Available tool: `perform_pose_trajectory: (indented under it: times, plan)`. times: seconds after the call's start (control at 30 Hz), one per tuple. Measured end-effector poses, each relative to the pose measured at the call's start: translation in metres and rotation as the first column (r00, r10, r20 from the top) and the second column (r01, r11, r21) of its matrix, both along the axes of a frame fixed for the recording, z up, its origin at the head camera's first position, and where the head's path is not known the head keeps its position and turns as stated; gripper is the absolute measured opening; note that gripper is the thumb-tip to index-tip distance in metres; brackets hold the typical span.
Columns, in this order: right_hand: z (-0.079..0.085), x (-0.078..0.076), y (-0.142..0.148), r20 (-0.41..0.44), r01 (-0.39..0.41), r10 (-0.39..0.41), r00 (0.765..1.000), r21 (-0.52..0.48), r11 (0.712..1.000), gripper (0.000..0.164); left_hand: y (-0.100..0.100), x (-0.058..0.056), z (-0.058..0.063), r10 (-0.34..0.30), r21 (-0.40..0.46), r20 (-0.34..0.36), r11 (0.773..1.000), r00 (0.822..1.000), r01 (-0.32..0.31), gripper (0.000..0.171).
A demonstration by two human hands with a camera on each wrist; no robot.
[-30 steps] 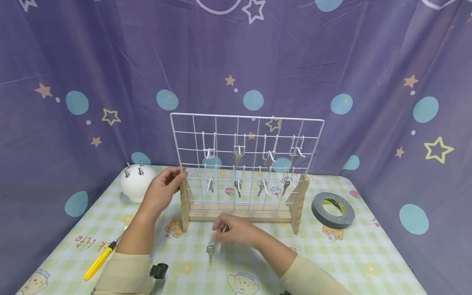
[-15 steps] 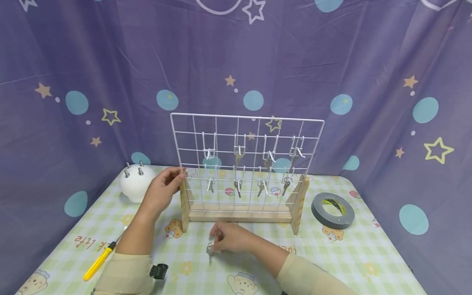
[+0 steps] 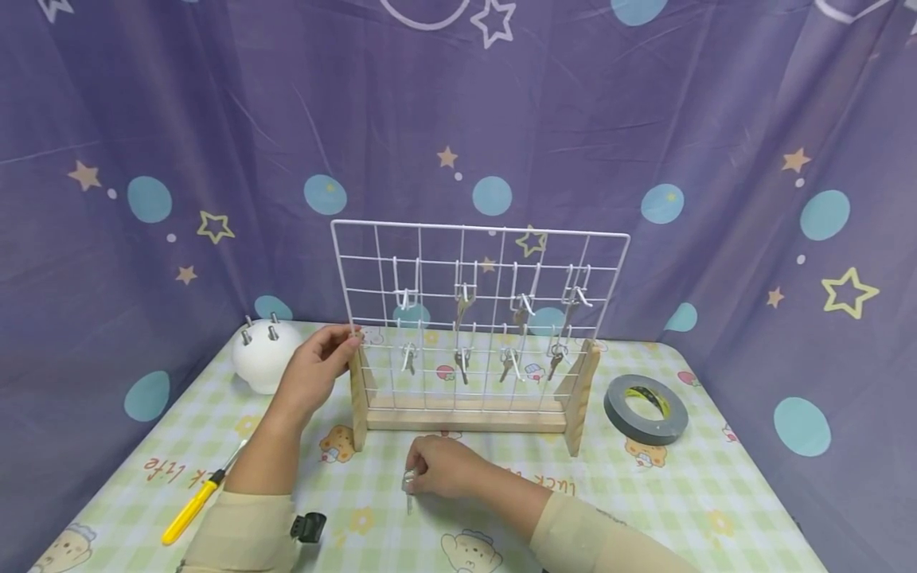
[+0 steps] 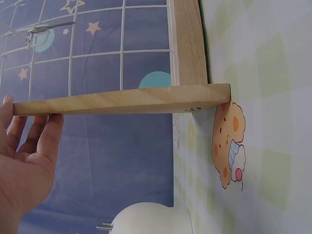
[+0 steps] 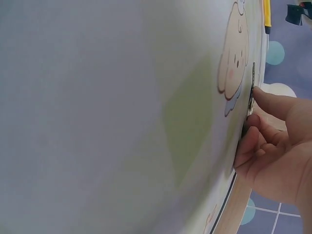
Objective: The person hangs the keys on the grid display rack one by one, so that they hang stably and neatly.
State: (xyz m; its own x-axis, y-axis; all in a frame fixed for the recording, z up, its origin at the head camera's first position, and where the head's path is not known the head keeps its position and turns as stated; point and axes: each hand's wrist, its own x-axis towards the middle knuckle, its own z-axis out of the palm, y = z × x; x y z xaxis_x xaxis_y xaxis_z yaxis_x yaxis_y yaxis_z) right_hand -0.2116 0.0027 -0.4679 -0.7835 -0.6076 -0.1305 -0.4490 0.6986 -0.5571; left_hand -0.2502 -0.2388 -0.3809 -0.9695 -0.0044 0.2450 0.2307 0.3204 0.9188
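Observation:
A metal key point(image 3: 409, 479) lies on the checked tablecloth in front of a key rack. My right hand point(image 3: 446, 468) is down at its head, thumb and forefinger pinching it; the right wrist view has the key point(image 5: 252, 83) edge-on at the thumb tip, partly hidden. The rack is a white wire grid point(image 3: 483, 239) on a wooden stand, with two rows of hooks. Keys hang from most hooks, such as this lower-row key point(image 3: 556, 364); the upper left hook point(image 3: 406, 298) shows none. My left hand point(image 3: 315, 366) grips the top of the left wooden post point(image 4: 122, 100), thumb on one side, fingers on the other.
A white ball-shaped object point(image 3: 265, 362) with metal pegs stands behind my left hand. The yellow-handled screwdriver point(image 3: 195, 509) lies left of my left forearm. Grey tape point(image 3: 619, 414) lies to the right of the rack. A patterned curtain point(image 3: 458, 119) hangs behind the table.
My right hand has come down and slightly towards me onto the key, and its thumb and forefinger have closed on the key's head. The left hand and rack have stayed put.

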Motion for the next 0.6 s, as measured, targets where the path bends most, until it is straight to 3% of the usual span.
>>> perform_pose_trajectory:
  times: [0.37, 0.6]
  plan:
    - [-0.0004, 0.0000, 0.0004, -0.006, -0.004, 0.004, 1.000, 0.017, 1.000, 0.018, 0.0008, 0.0001, -0.0003, 0.001, -0.001, 0.006, 1.000, 1.000, -0.001, 0.053]
    - [0.0014, -0.0017, 0.0017, 0.003, -0.074, 0.074, 0.997, 0.034, 0.997, 0.030, 0.0007, -0.0001, 0.0000, 0.011, -0.011, 0.009, 1.000, 1.000, -0.011, 0.053]
